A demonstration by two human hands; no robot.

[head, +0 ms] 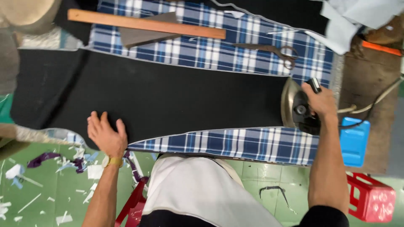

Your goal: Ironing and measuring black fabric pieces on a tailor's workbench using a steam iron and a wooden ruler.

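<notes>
A wide black cloth lies spread over a table covered in blue and white plaid. My left hand rests flat on the cloth's near edge, fingers apart, with a yellow band on its wrist. My right hand grips the black handle of a metal clothes iron at the cloth's right end. The iron's cord runs off to the right.
A long wooden ruler and a grey triangular piece lie at the table's far side, with dark scissors beside them. A blue box and a red crate stand at right. Cloth scraps litter the green floor.
</notes>
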